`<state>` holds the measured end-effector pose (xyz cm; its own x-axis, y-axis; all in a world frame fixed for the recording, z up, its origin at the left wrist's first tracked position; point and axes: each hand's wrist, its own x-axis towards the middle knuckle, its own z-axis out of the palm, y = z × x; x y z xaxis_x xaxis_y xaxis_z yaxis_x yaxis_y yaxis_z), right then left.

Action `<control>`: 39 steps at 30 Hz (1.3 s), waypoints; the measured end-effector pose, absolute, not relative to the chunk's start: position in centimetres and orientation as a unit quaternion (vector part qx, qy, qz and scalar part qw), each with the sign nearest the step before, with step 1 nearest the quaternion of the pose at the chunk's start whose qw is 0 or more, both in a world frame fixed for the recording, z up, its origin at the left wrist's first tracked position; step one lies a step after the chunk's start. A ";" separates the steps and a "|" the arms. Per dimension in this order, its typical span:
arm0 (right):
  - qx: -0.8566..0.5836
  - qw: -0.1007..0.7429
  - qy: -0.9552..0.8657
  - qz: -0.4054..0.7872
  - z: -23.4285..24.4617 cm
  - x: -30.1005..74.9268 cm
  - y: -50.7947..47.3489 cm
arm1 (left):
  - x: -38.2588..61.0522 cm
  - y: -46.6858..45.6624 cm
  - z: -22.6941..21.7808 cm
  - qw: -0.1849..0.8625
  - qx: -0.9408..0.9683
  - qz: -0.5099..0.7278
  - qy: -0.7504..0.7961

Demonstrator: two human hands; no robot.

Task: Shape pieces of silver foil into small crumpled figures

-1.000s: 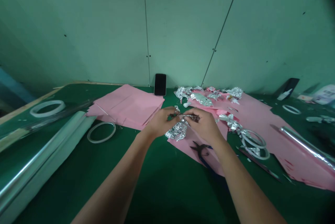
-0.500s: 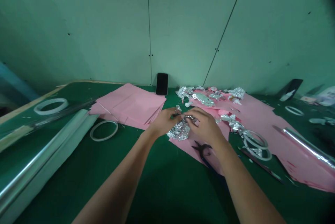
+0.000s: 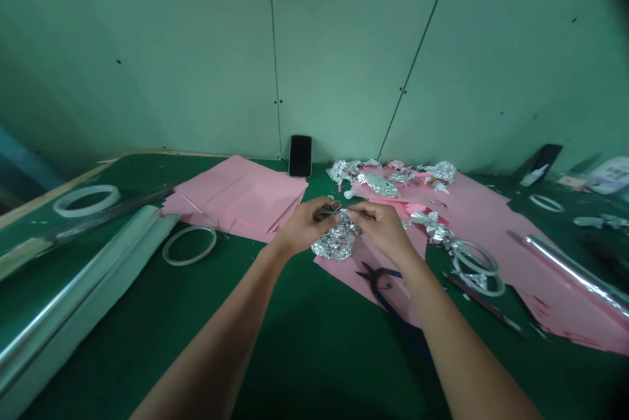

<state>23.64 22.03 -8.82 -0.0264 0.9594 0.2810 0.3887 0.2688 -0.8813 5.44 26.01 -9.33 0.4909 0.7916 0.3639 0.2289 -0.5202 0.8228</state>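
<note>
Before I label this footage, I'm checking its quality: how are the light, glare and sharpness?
Head view: dim, greenish light, darker on the table near the bottom edge; head view: glare along the foil roll at right, specks on the crumpled foil; head view: detail between left hand and right hand too soft to make out, upper right corner dark.

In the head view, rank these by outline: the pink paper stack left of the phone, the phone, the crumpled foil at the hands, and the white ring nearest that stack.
1. Pink paper stack
2. Crumpled foil and white ring: too alike to rank, foil partly covered
3. Phone
</note>
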 end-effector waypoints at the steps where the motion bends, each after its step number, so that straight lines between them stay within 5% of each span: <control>1: -0.522 0.467 -0.647 0.303 -8.9 23.6 22.1 | 5.4 26.1 -9.4 0.373 0.775 0.391 0.328; 16: -0.565 0.424 -0.692 0.148 -9.4 22.8 21.4 | 7.0 25.5 -10.1 0.410 0.717 0.442 0.351; 28: -0.563 0.458 -0.600 0.335 -8.5 23.2 21.8 | 7.3 24.7 -8.9 0.398 0.643 0.487 0.437; 39: -0.590 0.513 -0.499 0.373 -9.3 22.0 21.9 | 7.7 24.8 -9.3 0.425 0.614 0.505 0.433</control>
<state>22.00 21.88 -9.27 0.2230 0.9721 0.0721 0.2067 0.0251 -0.9781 7.67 24.78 -9.34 0.1163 0.9607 0.2521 0.1022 -0.2641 0.9591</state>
